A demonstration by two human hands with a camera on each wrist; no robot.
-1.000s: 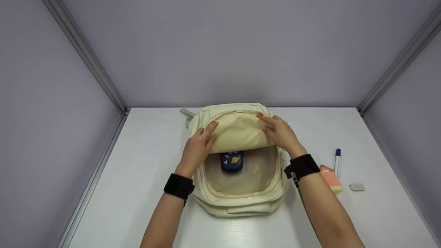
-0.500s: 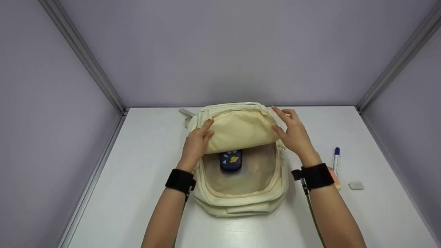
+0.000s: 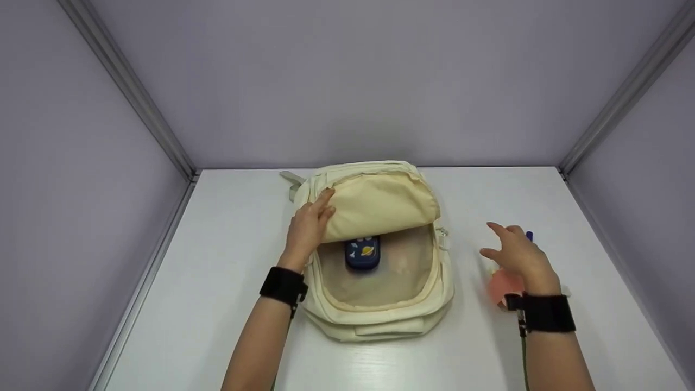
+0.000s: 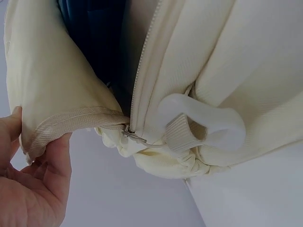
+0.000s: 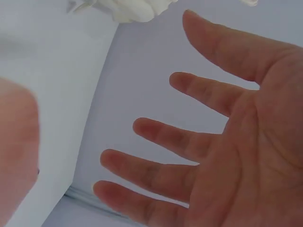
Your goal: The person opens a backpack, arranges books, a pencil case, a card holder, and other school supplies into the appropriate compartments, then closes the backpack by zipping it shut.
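A cream backpack (image 3: 374, 326) lies on the white table, its front flap (image 3: 380, 206) folded back. Inside the opening sits a dark blue case (image 3: 362, 255) with a planet picture. My left hand (image 3: 305, 233) pinches the flap's left edge; the left wrist view shows thumb and fingers (image 4: 57, 161) on either side of its zipper trim. My right hand (image 3: 521, 255) hovers to the right of the backpack, fingers spread, holding nothing. Below it is a pink object (image 3: 504, 287), blurred at the left of the right wrist view and partly hidden by the hand.
A marker's blue cap (image 3: 529, 235) shows behind my right hand, the rest of it hidden. A small grey piece (image 3: 566, 291) peeks out beside the right wristband. A grey strap (image 3: 293, 178) sticks out at the backpack's upper left. Grey walls border the table.
My right hand has let go of the flap's right side and moved right and toward me, over the pink object. My left hand has stayed at the flap's left edge.
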